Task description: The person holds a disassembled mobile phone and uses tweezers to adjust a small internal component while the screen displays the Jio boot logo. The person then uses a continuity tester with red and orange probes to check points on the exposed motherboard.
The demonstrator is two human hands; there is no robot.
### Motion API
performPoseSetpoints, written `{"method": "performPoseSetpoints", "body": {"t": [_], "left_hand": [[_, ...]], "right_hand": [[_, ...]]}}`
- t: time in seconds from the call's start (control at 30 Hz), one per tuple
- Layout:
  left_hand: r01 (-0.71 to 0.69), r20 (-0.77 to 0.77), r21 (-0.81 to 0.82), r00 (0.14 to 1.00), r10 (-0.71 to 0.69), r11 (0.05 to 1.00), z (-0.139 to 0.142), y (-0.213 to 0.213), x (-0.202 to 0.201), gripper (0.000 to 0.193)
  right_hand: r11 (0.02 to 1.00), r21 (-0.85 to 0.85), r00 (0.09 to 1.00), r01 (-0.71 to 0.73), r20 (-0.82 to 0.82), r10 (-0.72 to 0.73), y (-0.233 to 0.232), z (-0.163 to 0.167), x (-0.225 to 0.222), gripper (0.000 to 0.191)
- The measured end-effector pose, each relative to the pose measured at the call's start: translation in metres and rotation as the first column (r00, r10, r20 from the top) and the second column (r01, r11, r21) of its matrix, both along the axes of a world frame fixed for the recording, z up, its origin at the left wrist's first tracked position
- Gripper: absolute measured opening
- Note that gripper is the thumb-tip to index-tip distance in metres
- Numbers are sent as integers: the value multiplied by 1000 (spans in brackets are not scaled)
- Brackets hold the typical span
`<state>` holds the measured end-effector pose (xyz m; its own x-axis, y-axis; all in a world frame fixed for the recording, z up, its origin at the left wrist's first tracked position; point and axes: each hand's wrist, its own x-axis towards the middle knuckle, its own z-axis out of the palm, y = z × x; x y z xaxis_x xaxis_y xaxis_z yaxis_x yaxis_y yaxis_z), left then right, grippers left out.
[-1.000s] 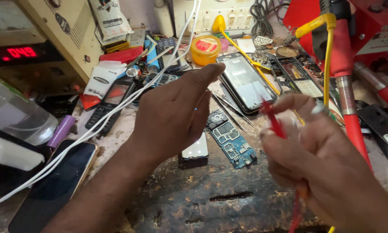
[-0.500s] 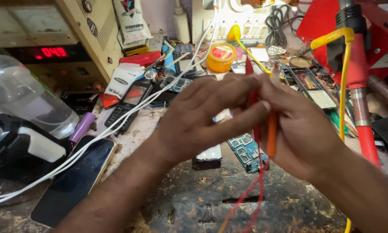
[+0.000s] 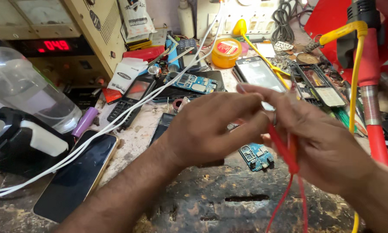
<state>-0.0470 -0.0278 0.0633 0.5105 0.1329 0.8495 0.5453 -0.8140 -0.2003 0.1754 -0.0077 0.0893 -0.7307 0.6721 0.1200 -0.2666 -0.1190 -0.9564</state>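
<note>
We had both hands raised together over the middle of the cluttered tabletop, probably so that the slender tips we were handling stayed close under our eyes. Our right hand was closed around a red probe, pinching its plastic shaft between thumb and fingers, with the point aimed up towards the other hand. Two thin red leads trailed down from it and ran off the bottom edge of the view. Our left hand curled over in front, its fingertips meeting the right hand's at the top of the probe; whether it gripped anything of its own we could not tell, since the fingers hid the spot.

The probe looked like a slim, glossy red stick, a little tapered, and its metal tip was hidden between our fingers.

Just beneath the hands lay a small blue circuit board, flat on the scarred, dark part of the surface, near enough to be reached. A larger blue board sat farther back beside a round orange tin. A black smartphone lay face up to our left, with a white cable draped across it. A red-handled tool with a yellow cord hung at the right.
</note>
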Motion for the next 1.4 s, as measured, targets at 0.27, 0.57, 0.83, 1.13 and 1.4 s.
{"method": "performPoseSetpoints", "body": {"t": [0.27,0.57,0.83,1.13,1.4], "left_hand": [[-62,345,-228,928,140,972,-5,7,-11,16],[33,422,-290,902,97,957,-11,10,-4,16],[10,407,-322,904,129,947,-1,5,-8,16],[-249,-251,-575,960,122,779,0,7,-7,32],[-333,-469,-405,875,119,852,-20,11,6,8]], "right_hand": [[998,-19,998,-61,-29,61,16,-10,9,41],[224,934,857,-279,347,-382,-6,-51,10,25],[109,728,665,-677,668,-334,-11,-36,17,52],[344,905,829,-249,383,-408,6,-30,42,7],[886,451,871,109,386,-304,26,-40,59,31]]}}
